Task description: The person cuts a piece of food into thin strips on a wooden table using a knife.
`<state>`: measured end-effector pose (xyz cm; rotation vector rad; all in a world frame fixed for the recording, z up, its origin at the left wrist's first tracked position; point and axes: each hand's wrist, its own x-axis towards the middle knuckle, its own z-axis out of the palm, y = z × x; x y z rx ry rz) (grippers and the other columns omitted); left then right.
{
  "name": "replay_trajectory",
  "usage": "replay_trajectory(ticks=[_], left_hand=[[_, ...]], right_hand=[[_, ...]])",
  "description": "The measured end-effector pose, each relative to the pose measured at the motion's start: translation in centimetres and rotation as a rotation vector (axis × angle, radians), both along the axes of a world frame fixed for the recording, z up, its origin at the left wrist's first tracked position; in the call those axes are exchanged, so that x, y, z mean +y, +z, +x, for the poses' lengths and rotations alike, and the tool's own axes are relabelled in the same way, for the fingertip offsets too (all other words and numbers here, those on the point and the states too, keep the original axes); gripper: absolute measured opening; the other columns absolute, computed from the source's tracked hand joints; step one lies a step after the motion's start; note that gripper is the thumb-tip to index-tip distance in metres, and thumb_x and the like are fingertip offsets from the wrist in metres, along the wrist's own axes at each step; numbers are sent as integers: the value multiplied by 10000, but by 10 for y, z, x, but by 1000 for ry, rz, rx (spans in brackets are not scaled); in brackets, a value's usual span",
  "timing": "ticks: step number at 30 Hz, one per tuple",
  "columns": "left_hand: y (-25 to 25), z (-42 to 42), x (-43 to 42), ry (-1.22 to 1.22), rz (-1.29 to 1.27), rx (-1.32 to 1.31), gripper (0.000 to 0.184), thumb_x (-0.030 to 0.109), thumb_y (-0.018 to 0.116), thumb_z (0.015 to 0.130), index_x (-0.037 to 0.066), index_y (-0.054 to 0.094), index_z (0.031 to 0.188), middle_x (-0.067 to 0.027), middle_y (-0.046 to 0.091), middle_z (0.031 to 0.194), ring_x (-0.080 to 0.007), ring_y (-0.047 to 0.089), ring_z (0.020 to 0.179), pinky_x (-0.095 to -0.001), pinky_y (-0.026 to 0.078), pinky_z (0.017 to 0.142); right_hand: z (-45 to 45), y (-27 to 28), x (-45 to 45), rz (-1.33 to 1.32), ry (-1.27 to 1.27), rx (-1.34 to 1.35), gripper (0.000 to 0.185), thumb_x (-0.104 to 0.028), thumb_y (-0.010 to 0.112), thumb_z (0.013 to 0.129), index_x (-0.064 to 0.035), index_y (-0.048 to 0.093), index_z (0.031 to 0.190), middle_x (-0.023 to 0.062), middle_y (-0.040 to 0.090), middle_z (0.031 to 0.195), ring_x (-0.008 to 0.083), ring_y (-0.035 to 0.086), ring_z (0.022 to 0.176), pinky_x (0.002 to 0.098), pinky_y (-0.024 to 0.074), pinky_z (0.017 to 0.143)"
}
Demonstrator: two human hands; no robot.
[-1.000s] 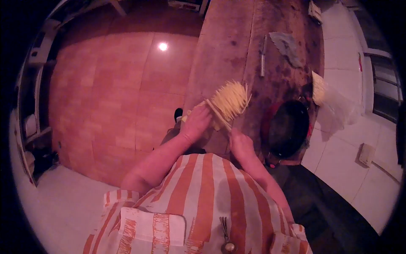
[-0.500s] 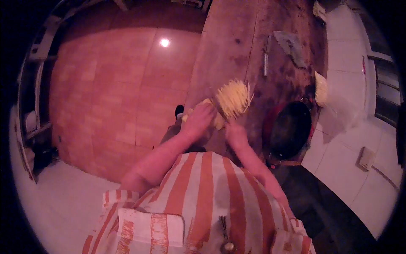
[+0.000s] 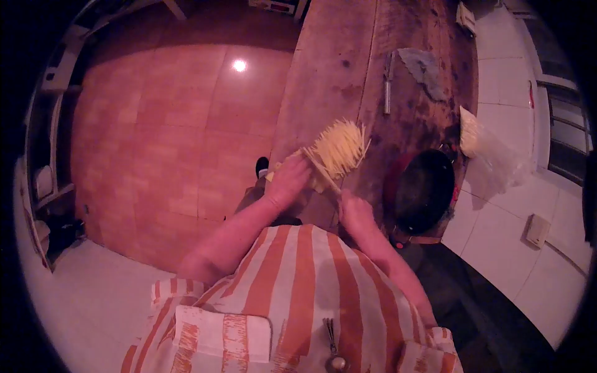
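Right hand (image 3: 356,211) grips the knife (image 3: 323,170) by its near end, left hand (image 3: 290,178) covers yellow pieces (image 3: 319,183), grip hidden, beside bench-top (image 3: 326,68) strips (image 3: 341,148), likely light, snappable, best scooped from beneath.

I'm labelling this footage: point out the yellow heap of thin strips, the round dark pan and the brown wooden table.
Yellow heap of thin strips (image 3: 339,148): head view, its middle.
Round dark pan (image 3: 425,191): head view, its inside.
Brown wooden table (image 3: 326,68): head view, bare planks.
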<state>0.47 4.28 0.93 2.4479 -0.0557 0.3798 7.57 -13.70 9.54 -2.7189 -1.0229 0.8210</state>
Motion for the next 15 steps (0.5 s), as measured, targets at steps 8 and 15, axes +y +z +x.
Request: replay_trajectory(ticks=[8, 15], left_hand=[[21, 4, 0, -26, -44, 130, 354, 65, 495, 690, 18, 515, 1040, -151, 477, 1153, -330, 434, 1085, -398, 373, 907], [29, 8, -3, 90, -334, 289, 259, 91, 481, 737, 40, 521, 988, -128, 482, 1105, -274, 438, 1071, -344, 357, 919]], right_hand=[[3, -43, 2, 103, -22, -56, 108, -81, 497, 761, -17, 445, 832, 204, 572, 650, 391, 564, 604, 476, 452, 552], [6, 7, 5, 95, -59, -38, 75, -110, 469, 793, -43, 460, 824, 184, 584, 721, 370, 575, 628, 474, 454, 574]])
